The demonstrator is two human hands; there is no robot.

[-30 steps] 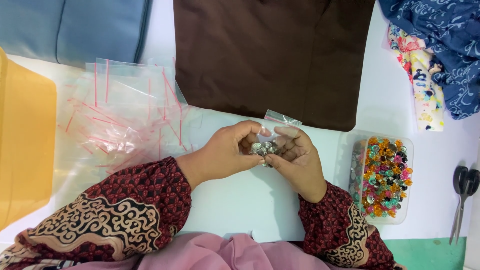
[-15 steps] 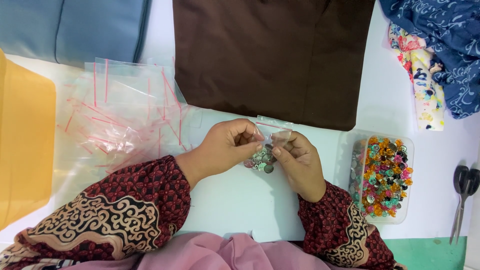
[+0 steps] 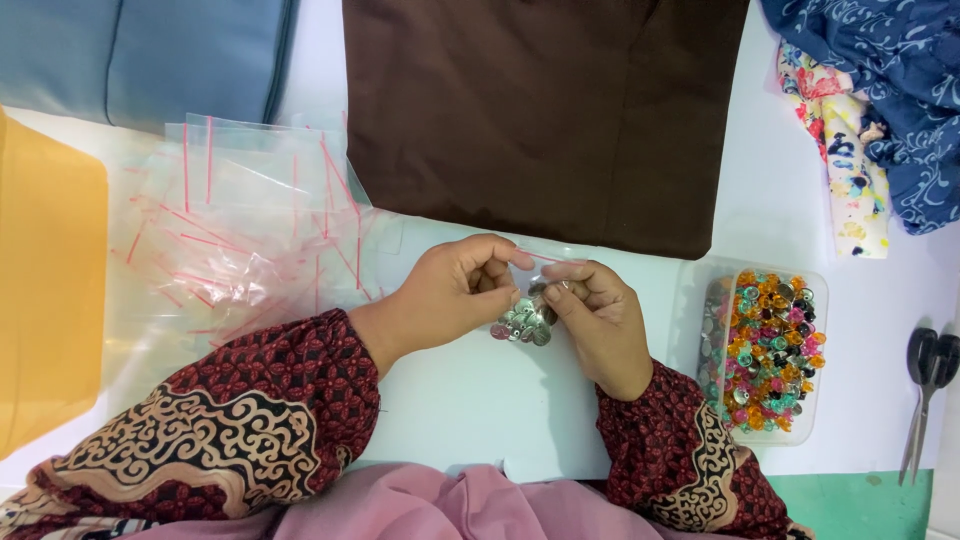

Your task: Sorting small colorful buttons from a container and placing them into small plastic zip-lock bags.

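Lower edge of frame: pink cloth (image 3: 400,505) across the person's lap, with two sleeves in a dark red and cream pattern rising from it.

Lower right: a green mat (image 3: 860,505); above it, at the right edge, a pair of black-handled scissors (image 3: 925,395) lay on the white table (image 3: 480,400).

Centre right: a clear plastic box (image 3: 765,350), open at the top, held many small beads in orange, green, pink and silver.

Centre: a small clear bag (image 3: 527,318) held a cluster of silver round pieces at its bottom. The left hand (image 3: 450,295) and the right hand (image 3: 600,320) each pinched the bag's top edge, fingers closed tight on the plastic, the bag hanging between them just above the table. Whether the bag's seal was closed could not be told.

Centre left: a loose heap of empty clear bags (image 3: 250,230) with red strips, lying well apart from the hands.

Left edge: a yellow tray (image 3: 45,300).

Upper centre: a folded brown cloth (image 3: 540,110).

Upper left: blue cloth (image 3: 140,55).

Upper right: a dark blue printed cloth (image 3: 900,80) over a floral one (image 3: 850,170).
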